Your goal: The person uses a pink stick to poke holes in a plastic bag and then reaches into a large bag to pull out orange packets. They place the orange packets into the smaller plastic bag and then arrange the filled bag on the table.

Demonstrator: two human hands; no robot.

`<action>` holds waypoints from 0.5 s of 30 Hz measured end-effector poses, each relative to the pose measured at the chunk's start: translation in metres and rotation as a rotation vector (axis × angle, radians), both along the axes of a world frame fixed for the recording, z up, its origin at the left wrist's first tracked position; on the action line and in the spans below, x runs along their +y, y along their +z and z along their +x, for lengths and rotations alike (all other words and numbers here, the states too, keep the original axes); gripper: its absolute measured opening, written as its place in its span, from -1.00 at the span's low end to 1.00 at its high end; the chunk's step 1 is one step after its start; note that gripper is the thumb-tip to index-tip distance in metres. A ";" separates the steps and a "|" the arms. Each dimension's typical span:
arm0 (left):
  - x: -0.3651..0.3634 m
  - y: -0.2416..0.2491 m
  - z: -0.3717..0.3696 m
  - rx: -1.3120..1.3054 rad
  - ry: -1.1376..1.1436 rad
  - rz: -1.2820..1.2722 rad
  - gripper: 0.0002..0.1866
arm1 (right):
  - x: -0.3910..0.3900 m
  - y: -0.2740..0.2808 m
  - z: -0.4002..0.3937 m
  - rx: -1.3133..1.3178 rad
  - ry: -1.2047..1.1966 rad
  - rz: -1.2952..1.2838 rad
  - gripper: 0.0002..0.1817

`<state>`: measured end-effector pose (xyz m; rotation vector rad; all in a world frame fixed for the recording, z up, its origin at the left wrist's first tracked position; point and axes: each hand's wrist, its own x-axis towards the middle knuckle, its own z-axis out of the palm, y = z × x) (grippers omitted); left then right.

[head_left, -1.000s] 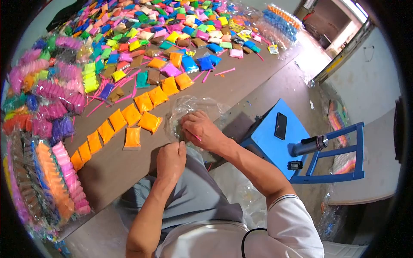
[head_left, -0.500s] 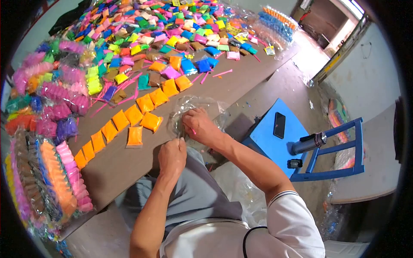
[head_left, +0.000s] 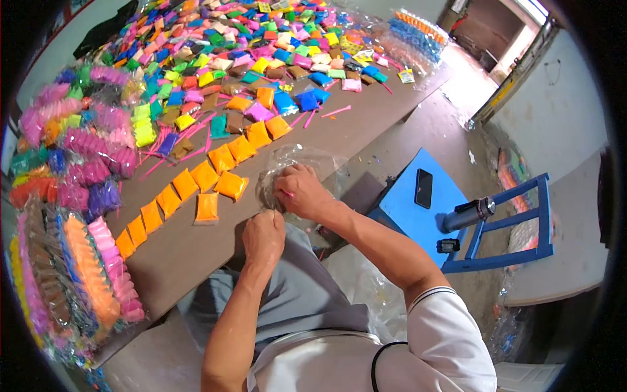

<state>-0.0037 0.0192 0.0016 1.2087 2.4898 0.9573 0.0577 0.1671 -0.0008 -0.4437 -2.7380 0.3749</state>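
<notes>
A clear plastic bag (head_left: 313,159) lies at the near edge of the brown table (head_left: 189,261). My right hand (head_left: 302,191) is closed on the bag, with a small pink stick (head_left: 288,194) showing at its fingers. Close beside it, my left hand (head_left: 264,236) is closed, its fingertips at the bag's lower edge. What lies between the fingers is too small to tell. Left of the hands, a slanting row of orange packets (head_left: 204,176) lies on the table, with two more orange packets (head_left: 207,206) just in front of the row.
A big heap of colorful packets (head_left: 241,46) covers the table's far side. Bagged stacks of packets (head_left: 88,261) stand at the left. On the right, a blue chair (head_left: 418,189) holds a phone (head_left: 424,188), a bottle (head_left: 469,214) and a small black object (head_left: 448,245).
The hands have barely shifted and stay together at the bag. The clear bag's film has changed shape slightly. The orange packets lie in the same arrangement.
</notes>
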 end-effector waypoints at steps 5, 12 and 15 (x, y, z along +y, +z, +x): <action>-0.002 0.006 0.001 -0.073 -0.004 -0.025 -0.59 | 0.022 -0.008 -0.001 0.037 0.138 -0.230 -0.88; -0.001 -0.005 -0.001 -0.022 -0.003 -0.015 -0.59 | -0.003 0.003 0.006 0.034 0.112 -0.067 -0.87; -0.001 -0.005 -0.002 -0.005 -0.014 0.006 -0.58 | 0.002 -0.007 -0.005 -0.009 -0.028 0.092 -0.84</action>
